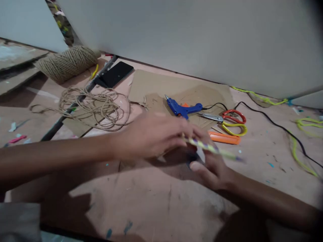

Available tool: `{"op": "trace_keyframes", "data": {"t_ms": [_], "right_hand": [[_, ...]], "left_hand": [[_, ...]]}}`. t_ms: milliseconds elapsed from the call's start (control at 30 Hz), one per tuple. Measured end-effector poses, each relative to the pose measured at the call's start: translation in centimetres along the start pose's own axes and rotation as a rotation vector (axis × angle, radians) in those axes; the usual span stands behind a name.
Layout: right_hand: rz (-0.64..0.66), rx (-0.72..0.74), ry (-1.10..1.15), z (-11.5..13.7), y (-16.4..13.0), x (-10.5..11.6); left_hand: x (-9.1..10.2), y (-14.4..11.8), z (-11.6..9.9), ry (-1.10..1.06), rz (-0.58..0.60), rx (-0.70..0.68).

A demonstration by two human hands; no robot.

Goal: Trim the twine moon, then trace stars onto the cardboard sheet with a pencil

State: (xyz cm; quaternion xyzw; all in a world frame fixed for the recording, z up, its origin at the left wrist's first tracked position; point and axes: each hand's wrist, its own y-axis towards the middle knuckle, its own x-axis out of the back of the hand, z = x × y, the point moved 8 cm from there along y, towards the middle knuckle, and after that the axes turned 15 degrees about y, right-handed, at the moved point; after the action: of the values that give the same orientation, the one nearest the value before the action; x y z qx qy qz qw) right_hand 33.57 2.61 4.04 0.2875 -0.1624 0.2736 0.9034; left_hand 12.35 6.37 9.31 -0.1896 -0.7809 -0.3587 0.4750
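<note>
My left hand (153, 134) reaches in from the left, its fingers closed on one end of a thin yellow-and-purple patterned stick (223, 153), blurred by motion. The stick slants across my right hand (214, 168), which curls with thumb and fingers around a dark thing (191, 158) that I cannot make out. A small white patch shows beside it. Just beyond the hands lies a blue glue gun (181, 107) on a flat piece of cardboard (156, 82). Scissors (227, 121) with red and yellow handles and an orange cutter (224, 138) rest near my right fingers.
Loose twine (101, 107) lies tangled on the left, with a large twine roll (68, 64) behind it. A black phone (116, 74) sits near the pale wall (189, 37). A black cable (275, 126) and yellow-green cord (294, 151) trail on the right.
</note>
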Motion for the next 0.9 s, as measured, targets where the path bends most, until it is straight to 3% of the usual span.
{"op": "trace_keyframes", "data": {"t_ms": [33,100,200,300,400,567,767,833,900], "right_hand": [[-0.007,-0.088,0.158,-0.3,0.7,-1.1],[-0.186,-0.220,0.374,-1.4,1.6,-1.6],[-0.433,-0.230,0.483,-3.0,2.0,-0.7],[-0.516,-0.198,0.550,-4.0,2.2,0.1],[-0.495,-0.180,0.584,-4.2,2.3,0.2],[-0.414,-0.089,0.545,-3.3,2.0,-0.3],[-0.110,-0.163,0.472,-2.4,3.0,-2.7],[-0.129,-0.191,0.459,-2.7,3.5,-2.6],[-0.268,-0.232,0.436,-3.6,3.7,-1.5]], "left_hand": [[-1.5,-0.3,-1.3,-0.021,0.039,-0.030],[-3.2,-1.3,-1.7,-0.028,0.067,0.005],[-3.9,-3.0,1.6,0.046,0.071,0.150],[-3.9,-4.8,5.7,0.120,0.090,0.214],[-4.4,-6.1,7.8,0.122,0.129,0.193],[-6.0,-7.5,7.5,0.057,0.191,0.050],[-6.3,-8.1,7.2,0.052,0.119,-0.039],[-5.7,-8.1,7.1,0.060,0.140,-0.045],[-5.2,-8.0,7.1,0.056,0.209,-0.036]]}}
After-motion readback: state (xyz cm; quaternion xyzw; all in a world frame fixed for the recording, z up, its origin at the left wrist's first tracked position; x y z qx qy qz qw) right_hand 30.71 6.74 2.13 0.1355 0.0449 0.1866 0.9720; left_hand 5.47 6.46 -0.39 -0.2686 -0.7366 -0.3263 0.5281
